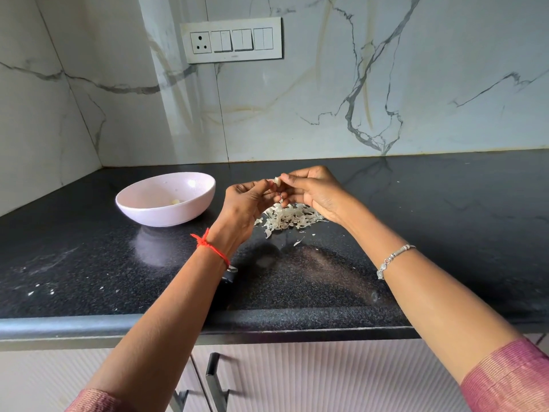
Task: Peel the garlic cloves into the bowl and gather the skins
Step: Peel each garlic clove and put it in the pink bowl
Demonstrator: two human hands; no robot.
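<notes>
Head view. Marble-veined wall [297,99] behind, with a white switch plate [231,40] set high on it. Black speckled table [445,233] runs across the frame; pale ribbed cupboard fronts [326,376] with dark handles sit below its edge.

Pale pink bowl [190,209] stands upright on the table, left of the hands and well apart from the wall. One small peeled clove [175,201] lies in its bottom.

Both forearms reach in from below, pink sleeves at the lower corners. Left hand [242,206] and right hand [315,191] meet above the table, just right of the bowl, fingers curled. Each pinches the same garlic clove [277,181] between thumb and fingertips; a bit of skin sticks up from it.

Pile of skins [289,217] lies on the table directly under the hands, partly hidden by them. A few stray scraps [298,241] sit just in front of the pile.

Silver bracelet [392,258] on the right forearm, red thread [209,246] on the left wrist. White flecks dot the table at far left.
</notes>
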